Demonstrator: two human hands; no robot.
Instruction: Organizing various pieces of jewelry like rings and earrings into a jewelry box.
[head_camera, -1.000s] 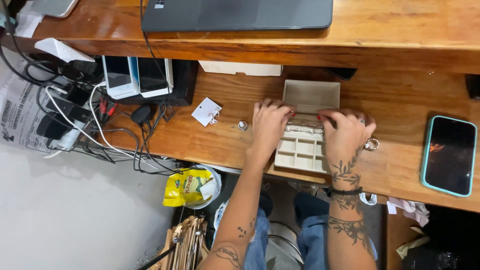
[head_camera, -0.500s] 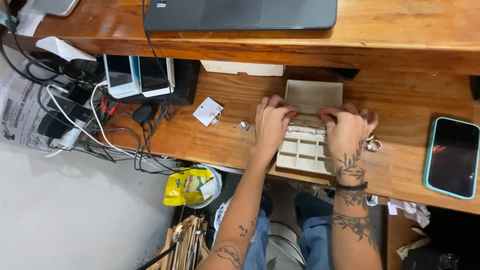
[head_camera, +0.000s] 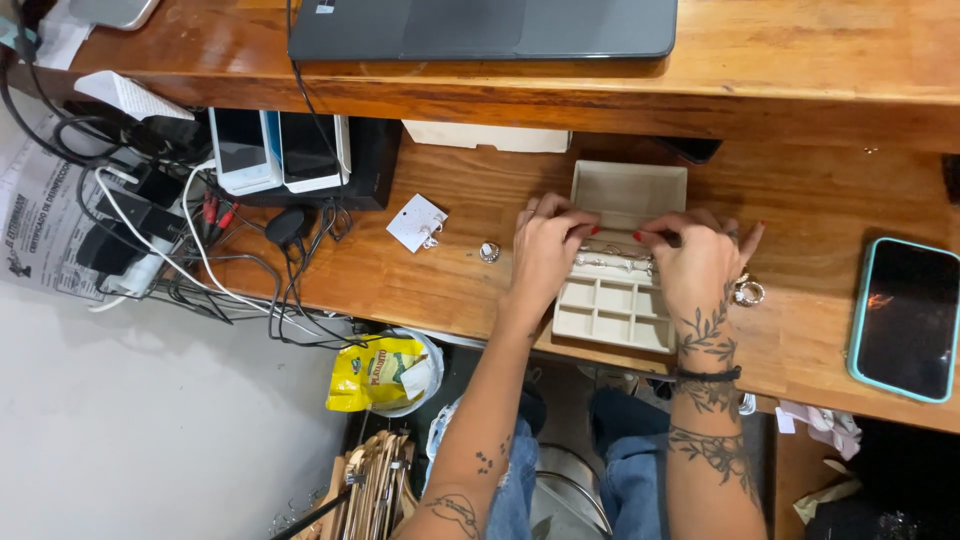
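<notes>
Landmark: the beige compartmented jewellery box (head_camera: 612, 310), lid open, on the lower wooden surface (head_camera: 820, 200) just in front of the person.

Far left of the box: tangle of black and white cables and plugs (head_camera: 150, 240) at the surface's left end. Next, two white-cased phones (head_camera: 278, 150) standing side by side against a black block. Between those and the box: small white earring card (head_camera: 417, 222), then a small silver ring (head_camera: 489, 252) lying loose just left of the left hand. Below the surface edge, left of the box: yellow snack bag (head_camera: 378, 372).

Left hand (head_camera: 547, 250): on the box's left edge, palm down, fingers curled onto the silver rings (head_camera: 610, 262) in the ring row. Grip looks pressed together at the fingertips; can't tell exactly what it pinches.

Ring row sits across the box's middle, between both hands; empty square compartments below it, open lid above it.

Right hand (head_camera: 697, 260): on the box's right edge, tattooed wrist, red nails, fingertips pinched together at the right end of the ring row. Contact point hidden by fingers.

Just right of the box, touching the right hand: silver rings cluster (head_camera: 748, 292) on the surface. Far right of the box: teal-cased smartphone (head_camera: 905, 318), screen up. Above the box, on the upper shelf: dark grey laptop (head_camera: 480, 28).
</notes>
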